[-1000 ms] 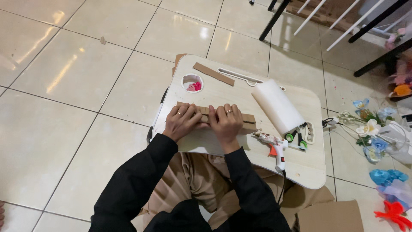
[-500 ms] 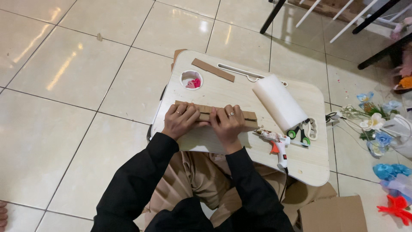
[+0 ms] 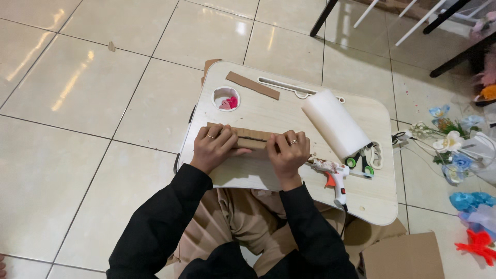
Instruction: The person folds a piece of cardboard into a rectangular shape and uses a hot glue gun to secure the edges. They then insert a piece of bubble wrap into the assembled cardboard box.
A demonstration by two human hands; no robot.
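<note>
A long brown cardboard piece [image 3: 251, 138] lies across the middle of a small light wooden lap table [image 3: 258, 111]. My left hand [image 3: 214, 147] presses down on its left end, fingers curled over the top edge. My right hand [image 3: 288, 153] presses on its right part in the same way. Both hands wear a ring. A white hot glue gun [image 3: 333, 176] with an orange trigger lies just right of my right hand.
A second cardboard strip [image 3: 252, 85] lies at the table's far side. A round cup hole holds pink scraps [image 3: 228, 102]. A white roll [image 3: 335, 123] and green-handled scissors [image 3: 363, 160] lie at right. Artificial flowers [image 3: 454, 144] and a cardboard sheet [image 3: 405, 257] are on the tiled floor.
Both hands stay pressed on the cardboard piece with only small finger shifts. The camera view has tilted slightly.
</note>
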